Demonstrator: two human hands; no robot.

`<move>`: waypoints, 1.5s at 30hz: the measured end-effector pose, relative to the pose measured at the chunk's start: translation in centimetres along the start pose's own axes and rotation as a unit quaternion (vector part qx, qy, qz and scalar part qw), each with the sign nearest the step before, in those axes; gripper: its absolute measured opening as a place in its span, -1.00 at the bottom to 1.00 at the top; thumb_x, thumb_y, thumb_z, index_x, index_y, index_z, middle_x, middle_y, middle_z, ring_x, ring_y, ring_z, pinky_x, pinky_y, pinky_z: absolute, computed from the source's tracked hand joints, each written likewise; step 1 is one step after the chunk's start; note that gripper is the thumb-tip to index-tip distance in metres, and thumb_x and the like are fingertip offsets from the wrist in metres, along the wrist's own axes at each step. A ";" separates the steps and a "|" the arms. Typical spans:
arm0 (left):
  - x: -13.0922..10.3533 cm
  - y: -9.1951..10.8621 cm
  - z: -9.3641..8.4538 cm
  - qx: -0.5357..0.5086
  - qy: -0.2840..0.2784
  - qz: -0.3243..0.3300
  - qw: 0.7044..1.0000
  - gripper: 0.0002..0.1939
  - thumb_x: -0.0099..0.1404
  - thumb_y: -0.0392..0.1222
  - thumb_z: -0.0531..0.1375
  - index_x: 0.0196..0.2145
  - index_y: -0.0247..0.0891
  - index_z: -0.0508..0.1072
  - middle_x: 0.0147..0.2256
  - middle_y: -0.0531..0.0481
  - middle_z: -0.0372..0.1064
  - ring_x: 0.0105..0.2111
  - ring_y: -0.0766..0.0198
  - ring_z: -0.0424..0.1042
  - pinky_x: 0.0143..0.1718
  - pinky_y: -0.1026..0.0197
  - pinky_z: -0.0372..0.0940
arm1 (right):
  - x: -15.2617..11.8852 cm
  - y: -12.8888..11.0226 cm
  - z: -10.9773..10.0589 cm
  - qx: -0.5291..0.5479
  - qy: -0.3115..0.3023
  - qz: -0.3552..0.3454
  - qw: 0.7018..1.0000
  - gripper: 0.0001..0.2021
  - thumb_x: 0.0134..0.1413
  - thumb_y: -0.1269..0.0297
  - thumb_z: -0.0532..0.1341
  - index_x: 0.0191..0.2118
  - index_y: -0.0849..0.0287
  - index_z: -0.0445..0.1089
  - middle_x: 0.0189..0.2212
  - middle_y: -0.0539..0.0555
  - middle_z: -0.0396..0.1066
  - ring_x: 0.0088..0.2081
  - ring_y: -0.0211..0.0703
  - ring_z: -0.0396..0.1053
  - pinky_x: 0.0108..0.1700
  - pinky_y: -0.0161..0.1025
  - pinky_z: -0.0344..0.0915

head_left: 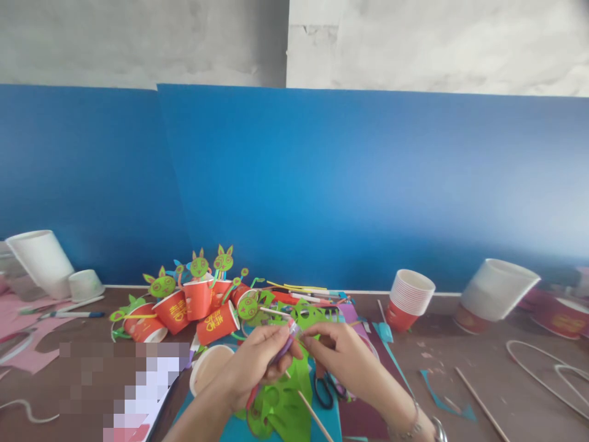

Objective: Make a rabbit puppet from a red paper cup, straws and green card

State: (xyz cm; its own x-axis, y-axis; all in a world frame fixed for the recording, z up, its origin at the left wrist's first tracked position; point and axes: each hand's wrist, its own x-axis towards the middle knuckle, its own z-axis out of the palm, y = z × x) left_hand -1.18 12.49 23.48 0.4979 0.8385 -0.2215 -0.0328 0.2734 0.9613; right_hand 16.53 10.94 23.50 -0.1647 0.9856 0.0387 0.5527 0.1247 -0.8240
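Note:
Near the bottom centre, my left hand (264,362) is closed around a small bundle that includes a purple piece and a red-tipped piece; its exact make-up is hard to tell. My right hand (338,350) is beside it, thumb and forefinger pinched at the bundle's right side on something too small to name. Beneath both hands lie cut green paper sheets (294,408) on blue paper. Dark-handled scissors (323,393) rest just below my right hand. A thin wooden stick (315,416) slants over the green paper.
Red paper cups (216,323) with green animal faces cluster left of centre. A cup stack (409,298) stands at right, near a large white cup stack (497,291). Pink paper (34,344) lies far left. A blue partition (294,184) rises behind the brown table (414,380).

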 end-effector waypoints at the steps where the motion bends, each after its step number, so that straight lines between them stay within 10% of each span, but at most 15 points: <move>1: 0.0 0.0 0.1 -0.002 -0.008 -0.005 1.000 -0.43 0.03 0.36 0.19 -0.48 -0.30 0.40 -0.64 0.17 0.11 -0.66 0.49 -0.07 -0.60 0.31 -0.24 | 0.2 0.1 0.1 0.007 -0.004 -0.003 1.000 -0.75 0.14 0.22 0.11 -0.37 0.16 0.52 -0.68 -0.04 0.42 -0.69 -0.34 0.15 -0.60 -0.41 0.05; 25: 0.5 -1.9 0.9 0.134 -0.075 -0.098 0.983 -0.34 0.01 0.47 0.10 -0.52 -0.29 0.41 -0.74 0.22 0.06 -0.76 0.50 -0.12 -0.67 0.29 -0.25 | -0.1 0.1 -0.4 0.305 0.011 0.009 0.952 -0.68 0.11 0.21 0.16 -0.04 0.15 0.43 -0.57 -0.08 0.28 -0.56 -0.32 0.07 -0.51 -0.35 -0.01; 31: 1.1 -2.7 0.9 0.140 -0.047 -0.068 0.987 -0.36 0.04 0.43 0.09 -0.54 -0.30 0.41 -0.72 0.18 0.08 -0.72 0.47 -0.05 -0.65 0.29 -0.21 | -0.7 -0.5 -0.5 0.366 -0.069 -0.035 0.927 -0.65 0.10 0.23 0.21 0.02 0.11 0.34 -0.28 0.05 0.49 -0.30 -0.20 0.38 -0.25 -0.27 0.23; 38: 1.6 -2.3 0.4 0.118 0.079 0.033 0.989 -0.57 0.15 0.20 0.05 -0.60 -0.21 0.22 -0.68 0.21 -0.04 -0.64 0.42 -0.07 -0.61 0.29 -0.19 | -0.8 -0.3 0.3 0.263 -0.034 -0.044 0.963 -0.53 0.06 0.12 0.30 0.07 0.11 0.24 -0.44 -0.04 0.41 -0.51 -0.32 0.23 -0.47 -0.33 0.07; 45: 1.1 -1.7 0.3 0.128 0.086 0.066 0.986 -0.60 0.22 0.18 0.01 -0.53 -0.20 0.20 -0.61 0.18 0.02 -0.58 0.39 -0.02 -0.57 0.29 -0.11 | -0.9 -0.6 -0.5 0.175 -0.034 -0.037 0.983 -0.71 0.11 0.07 0.26 -0.16 0.16 0.39 -0.46 -0.02 0.39 -0.45 -0.28 0.24 -0.43 -0.31 0.10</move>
State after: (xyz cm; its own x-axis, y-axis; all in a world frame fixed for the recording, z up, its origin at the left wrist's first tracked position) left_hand -0.37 12.80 21.64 0.3487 0.9325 -0.0942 0.1422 0.0467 0.9887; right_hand 16.74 10.08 24.20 -0.2553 0.9638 0.0771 0.2250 0.1368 -0.9647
